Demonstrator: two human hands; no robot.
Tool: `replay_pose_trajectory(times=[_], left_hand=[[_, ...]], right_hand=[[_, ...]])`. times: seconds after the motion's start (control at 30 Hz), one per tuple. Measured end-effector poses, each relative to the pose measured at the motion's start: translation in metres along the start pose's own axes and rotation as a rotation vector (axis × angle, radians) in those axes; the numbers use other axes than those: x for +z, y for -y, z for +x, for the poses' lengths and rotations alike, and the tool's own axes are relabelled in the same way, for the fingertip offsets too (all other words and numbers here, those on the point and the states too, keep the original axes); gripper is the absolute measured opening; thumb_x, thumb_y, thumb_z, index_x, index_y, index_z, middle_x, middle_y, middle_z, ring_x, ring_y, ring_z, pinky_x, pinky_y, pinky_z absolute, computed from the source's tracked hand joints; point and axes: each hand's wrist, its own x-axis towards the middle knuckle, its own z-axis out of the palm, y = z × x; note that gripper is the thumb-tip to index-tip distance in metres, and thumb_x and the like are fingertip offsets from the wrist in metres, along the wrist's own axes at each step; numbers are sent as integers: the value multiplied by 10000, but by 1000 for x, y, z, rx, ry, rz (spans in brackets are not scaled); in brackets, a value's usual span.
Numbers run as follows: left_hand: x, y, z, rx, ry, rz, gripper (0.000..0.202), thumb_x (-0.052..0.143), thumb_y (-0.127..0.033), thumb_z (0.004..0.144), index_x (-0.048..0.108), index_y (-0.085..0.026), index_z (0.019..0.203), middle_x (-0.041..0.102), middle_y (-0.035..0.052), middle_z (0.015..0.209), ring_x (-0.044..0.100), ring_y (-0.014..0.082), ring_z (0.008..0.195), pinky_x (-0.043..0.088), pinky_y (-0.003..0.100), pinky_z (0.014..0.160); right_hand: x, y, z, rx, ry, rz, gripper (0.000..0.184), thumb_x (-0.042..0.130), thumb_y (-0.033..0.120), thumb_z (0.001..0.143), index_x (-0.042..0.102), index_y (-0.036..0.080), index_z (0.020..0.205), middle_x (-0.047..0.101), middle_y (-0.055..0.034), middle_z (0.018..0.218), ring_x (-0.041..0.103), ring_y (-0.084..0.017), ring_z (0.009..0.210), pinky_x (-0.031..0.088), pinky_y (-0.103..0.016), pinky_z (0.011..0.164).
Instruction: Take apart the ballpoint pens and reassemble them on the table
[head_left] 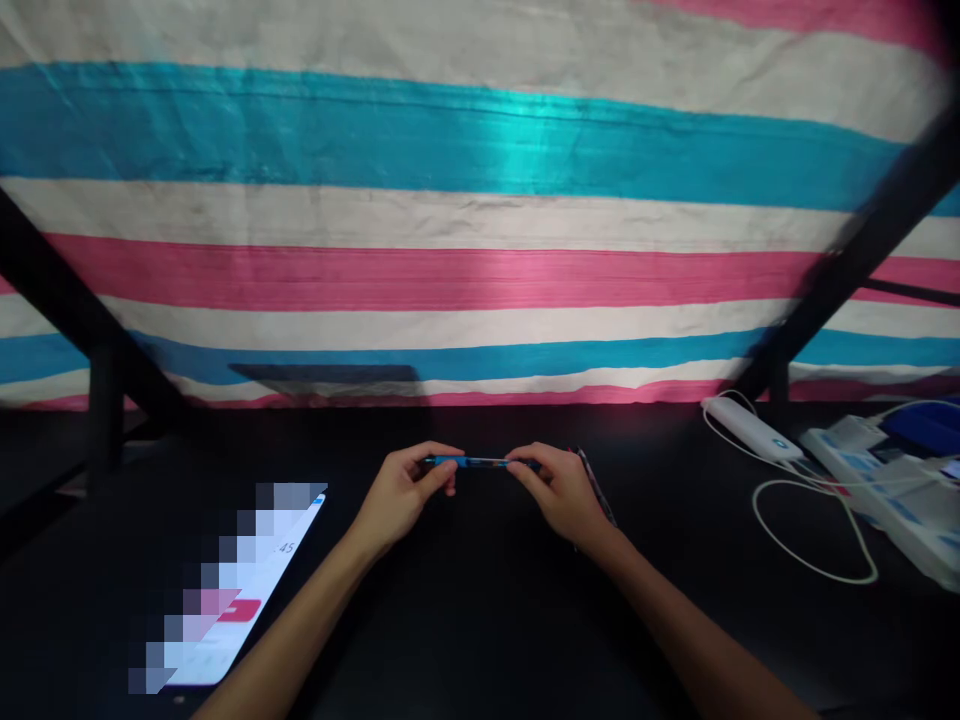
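A slim pen (482, 462), blue at its left part and clearer in the middle, is held level between my two hands above the black table (465, 610). My left hand (405, 490) pinches its left end between thumb and fingers. At the other end, the thumb and fingers of my right hand (553, 485) close round the pen's darker tip part. Partly hidden behind my right hand lies another thin, dark, pen-like thing (598, 490) with some red on it.
To the left lies a lit phone (244, 610), partly pixelated. A white device (752, 428) with a cable (874, 580), a white power strip (885, 490) and a blue object (926, 428) are at right. Behind hangs a striped sheet (480, 280) between dark slanted bars (847, 260).
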Motion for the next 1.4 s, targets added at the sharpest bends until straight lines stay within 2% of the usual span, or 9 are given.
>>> replay_pose_trajectory(times=[0.2,0.3,0.4,0.5,0.6,0.7,0.8,0.97,1.4], left_hand=[[5,3,-2,39,-82,55,175,633,-291,794,680,-157,897,598,-15,609,548,131,591,405,247,587],[7,1,-3,35,-72,97,184,610,-308,812,673,-159,901,594,-11,609,553,138,594,407,247,578],[7,-2,-4,53,-56,149,233,595,-320,826,648,-173,998,610,-1,666,582,156,647,437,263,619],[3,-3,-4,197,-95,273,265,582,-297,839,624,-200,1082,631,30,807,599,179,754,460,300,710],[-2,-1,-3,403,-107,516,199,549,-272,863,647,-213,1026,630,60,898,573,205,844,440,339,796],[-4,0,-3,488,-39,685,205,527,-273,878,636,-217,1043,630,74,925,547,225,878,423,356,812],[-3,1,-3,493,24,801,197,509,-274,891,626,-207,1035,624,78,908,530,225,848,412,342,767],[-4,3,-2,510,4,970,178,449,-282,921,591,-175,935,583,68,834,502,210,778,395,317,691],[1,5,-3,372,44,1034,207,357,-321,944,469,-197,822,484,28,775,488,196,698,383,313,639]], right_hand=[[2,1,0,21,29,52,185,539,283,889,708,206,887,707,-28,854,631,-165,781,444,-262,717],[1,-3,1,96,60,106,213,535,321,884,704,194,860,675,-23,767,592,-152,694,418,-249,620],[1,-10,2,240,56,235,309,519,403,878,654,164,735,518,16,566,450,-103,503,307,-220,458],[-1,-15,4,405,46,429,400,524,484,853,568,153,633,334,61,498,271,-60,409,177,-217,395],[-5,-16,7,526,96,600,393,570,512,811,603,137,697,277,83,495,199,-45,396,126,-221,390],[-8,-14,8,601,128,661,411,600,528,782,628,122,726,251,98,466,165,-38,383,92,-224,386],[-8,-12,7,610,154,687,417,601,527,785,638,114,736,271,96,454,175,-36,378,83,-221,383],[-7,-10,5,552,145,756,382,594,497,809,649,120,776,374,66,492,292,-47,404,175,-208,388],[-1,-15,4,560,106,774,326,645,459,771,658,133,778,407,56,530,335,-60,427,244,-216,394]])
